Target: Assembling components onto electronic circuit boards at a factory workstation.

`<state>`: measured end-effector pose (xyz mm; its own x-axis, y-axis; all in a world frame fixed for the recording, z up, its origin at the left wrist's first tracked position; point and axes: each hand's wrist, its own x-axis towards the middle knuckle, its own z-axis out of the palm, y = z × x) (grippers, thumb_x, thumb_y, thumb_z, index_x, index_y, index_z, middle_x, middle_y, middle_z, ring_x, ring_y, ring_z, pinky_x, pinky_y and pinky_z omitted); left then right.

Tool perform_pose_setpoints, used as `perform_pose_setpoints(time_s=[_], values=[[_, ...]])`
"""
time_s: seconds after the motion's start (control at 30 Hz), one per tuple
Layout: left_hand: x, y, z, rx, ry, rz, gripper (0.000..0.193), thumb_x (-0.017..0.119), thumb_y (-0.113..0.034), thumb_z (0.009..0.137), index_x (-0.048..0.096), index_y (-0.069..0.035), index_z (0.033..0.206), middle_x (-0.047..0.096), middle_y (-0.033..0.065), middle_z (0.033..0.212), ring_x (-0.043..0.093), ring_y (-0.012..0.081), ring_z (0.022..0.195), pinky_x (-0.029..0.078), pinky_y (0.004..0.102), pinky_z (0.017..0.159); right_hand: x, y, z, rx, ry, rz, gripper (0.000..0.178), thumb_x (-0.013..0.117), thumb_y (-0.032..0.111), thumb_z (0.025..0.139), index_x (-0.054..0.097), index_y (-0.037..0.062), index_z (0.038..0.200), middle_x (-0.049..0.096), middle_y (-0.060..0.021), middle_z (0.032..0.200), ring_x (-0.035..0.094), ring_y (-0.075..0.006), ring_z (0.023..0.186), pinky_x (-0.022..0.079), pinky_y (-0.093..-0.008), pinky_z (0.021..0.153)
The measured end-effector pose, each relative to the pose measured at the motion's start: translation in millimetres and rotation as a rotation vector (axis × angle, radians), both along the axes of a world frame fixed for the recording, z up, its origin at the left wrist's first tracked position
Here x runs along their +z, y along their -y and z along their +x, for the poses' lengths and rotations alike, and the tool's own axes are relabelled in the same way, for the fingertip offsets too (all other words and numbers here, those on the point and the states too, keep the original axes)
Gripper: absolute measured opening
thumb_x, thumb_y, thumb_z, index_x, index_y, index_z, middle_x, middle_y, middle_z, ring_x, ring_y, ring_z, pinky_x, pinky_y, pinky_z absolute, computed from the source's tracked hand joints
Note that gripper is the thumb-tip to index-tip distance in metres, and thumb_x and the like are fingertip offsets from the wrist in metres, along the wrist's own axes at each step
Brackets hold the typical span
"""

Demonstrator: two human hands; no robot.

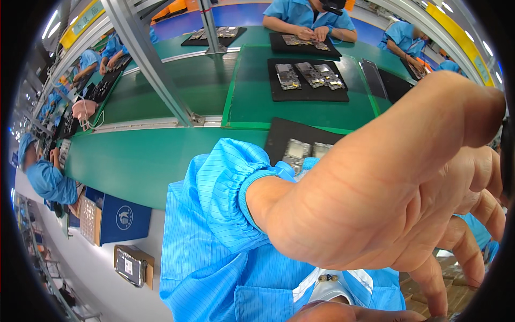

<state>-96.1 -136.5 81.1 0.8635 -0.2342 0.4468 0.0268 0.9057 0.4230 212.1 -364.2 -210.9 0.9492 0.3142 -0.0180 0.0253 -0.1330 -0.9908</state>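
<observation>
Head view: the left hand [386,206] is raised, in front of the near black mat [289,131], its grip spread apart with nothing seen in it; no right hand can be made out. This looks like a pause in handling circuit boards [296,149]; working on them would call for lowering that hand. At least two lie on the near mat, partly hidden. Beyond it, on the green counter [249,107], one second mat [311,95] carries three boards [288,77].
</observation>
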Motion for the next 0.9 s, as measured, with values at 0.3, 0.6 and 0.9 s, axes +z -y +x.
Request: perform_pose_setpoints(time_s=[0.3, 0.6, 0.9], values=[[-9, -10, 3, 0.060, -0.042, -0.006, 0.065, 0.045, -0.050, 0.107, 0.041, -0.002, 0.151, 0.052, 0.0159, 0.144, 0.058, 0.0301, 0.120, 0.052, 0.0439, 0.099, -7, -41, -26, 0.180, 0.039, -0.059, 0.028, 0.077, 0.021, 0.092, 0.066, 0.0044, 0.112, 0.069, -0.0081, 0.096, 0.055, -0.0127, 0.069, 0.041, -0.0276, 0.055], [-17, -26, 14, -0.001, -0.048, -0.016, 0.063, 0.045, -0.050, 0.107, 0.044, -0.002, 0.149, 0.053, 0.0151, 0.142, 0.059, 0.0291, 0.119, 0.052, 0.0429, 0.099, -1, -53, -42, 0.244, 0.107, -0.121, 0.027, 0.077, 0.018, 0.092, 0.067, 0.0034, 0.112, 0.069, -0.0083, 0.096, 0.058, -0.0143, 0.074, 0.044, -0.0280, 0.059], [-24, -36, 36, -0.026, -0.058, -0.010, 0.062, 0.046, -0.050, 0.107, 0.046, -0.002, 0.147, 0.055, 0.0143, 0.140, 0.059, 0.0282, 0.118, 0.052, 0.0418, 0.098, -1, -84, -48, 0.347, 0.171, -0.162, 0.025, 0.076, 0.015, 0.092, 0.068, 0.0023, 0.112, 0.070, -0.0084, 0.097, 0.061, -0.0158, 0.079, 0.046, -0.0284, 0.062]])
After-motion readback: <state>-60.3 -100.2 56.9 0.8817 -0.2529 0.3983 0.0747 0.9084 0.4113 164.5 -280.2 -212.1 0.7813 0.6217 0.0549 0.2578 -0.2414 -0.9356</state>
